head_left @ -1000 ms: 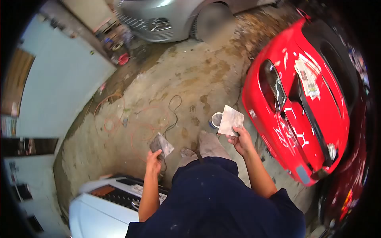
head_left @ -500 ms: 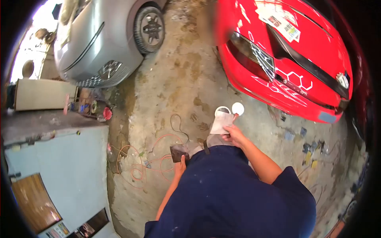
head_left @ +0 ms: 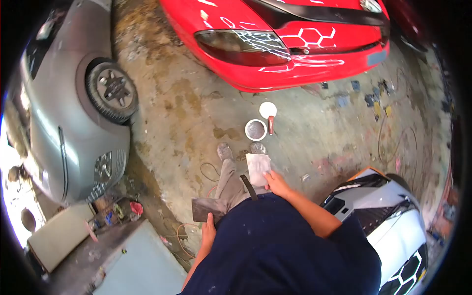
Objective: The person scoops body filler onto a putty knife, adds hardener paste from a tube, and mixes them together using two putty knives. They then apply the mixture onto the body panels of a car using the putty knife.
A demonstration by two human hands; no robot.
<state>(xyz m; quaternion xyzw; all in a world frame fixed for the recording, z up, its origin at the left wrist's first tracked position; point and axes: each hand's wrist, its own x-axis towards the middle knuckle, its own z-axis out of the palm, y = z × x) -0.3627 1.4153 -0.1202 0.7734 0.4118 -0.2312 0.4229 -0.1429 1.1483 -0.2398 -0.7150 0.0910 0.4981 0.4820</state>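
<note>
My left hand is closed on the edge of a dark grey flat sheet, held low in front of my left thigh. Between the thumb and fingers of my right hand is a pale, whitish flat sheet, which hangs over my right leg. On the floor beyond my shoes stands an open round tub with greyish contents. A white round lid lies just behind it, with a small red-brown tool against it. The two sheets are apart.
A red car stands ahead. On the left is a grey car with its wheel showing. A white and black car part is at the lower right. Hoses and scraps lie on the concrete floor.
My view has swung to the right, so the red car, grey car and tub appear elsewhere in the frame. Both hands still hold their sheets. The white and black part has come into view at right.
</note>
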